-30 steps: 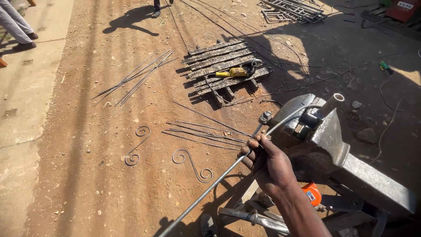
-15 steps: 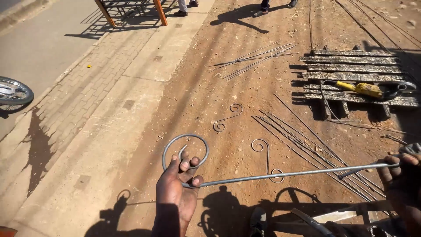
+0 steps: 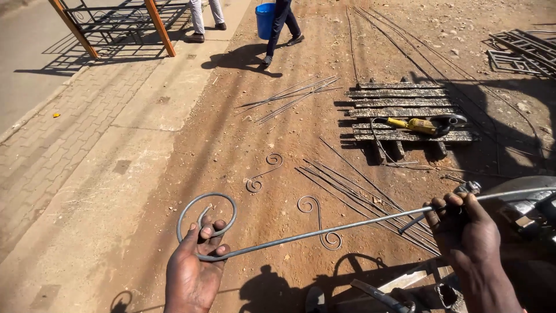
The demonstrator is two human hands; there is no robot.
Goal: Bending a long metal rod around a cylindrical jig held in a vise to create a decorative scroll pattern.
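Observation:
A long grey steel rod (image 3: 324, 230) runs across the lower view, its left end curled into a round scroll (image 3: 206, 215). My left hand (image 3: 196, 271) grips the rod at the base of that scroll, thumb inside the curl. My right hand (image 3: 466, 232) is closed around the rod near its right end, beside a grey metal bending jig (image 3: 521, 194) at the right edge.
Two finished scrolls (image 3: 262, 171) (image 3: 318, 223) and a bundle of straight rods (image 3: 359, 191) lie on the red dirt. A wooden pallet (image 3: 405, 113) holds a yellow angle grinder (image 3: 420, 124). Two people walk at the top, one with a blue bucket (image 3: 265, 18). A paved walkway lies at left.
Over the second my view swung left from the jig to the scroll end. My left hand came into view gripping the scroll; my right hand stays on the rod.

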